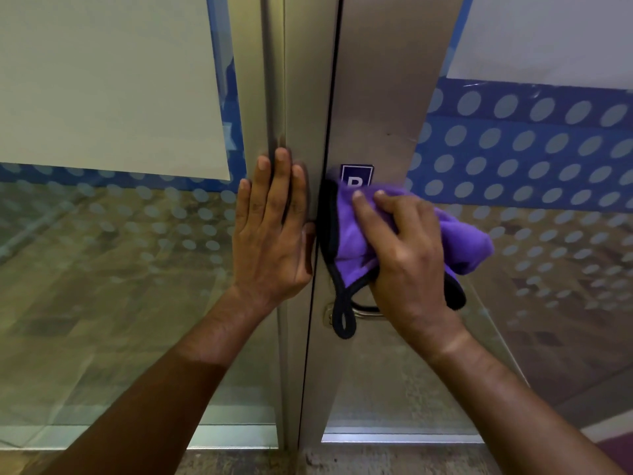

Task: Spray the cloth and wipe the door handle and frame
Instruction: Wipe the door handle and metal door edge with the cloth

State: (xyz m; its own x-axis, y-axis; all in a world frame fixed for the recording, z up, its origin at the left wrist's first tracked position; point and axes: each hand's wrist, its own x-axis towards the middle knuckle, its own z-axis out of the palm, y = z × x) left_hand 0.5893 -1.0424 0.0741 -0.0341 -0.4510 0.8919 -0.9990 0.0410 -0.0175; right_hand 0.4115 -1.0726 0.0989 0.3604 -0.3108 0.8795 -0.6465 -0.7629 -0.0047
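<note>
My right hand (407,255) grips a bunched purple cloth (352,238) with black edging and presses it against the metal door frame (373,104), just below a small blue sticker (356,173). The cloth's black loop hangs down over the metal door handle (368,311), which is mostly hidden behind my right hand. My left hand (272,228) lies flat with fingers spread against the neighbouring metal frame post (253,80), left of the dark gap between the two doors. No spray bottle is in view.
Glass panels with blue dotted film stand on both sides, the left pane (102,252) and the right pane (548,234). A white sheet (109,80) covers the upper left glass. A rough floor threshold (342,461) runs along the bottom.
</note>
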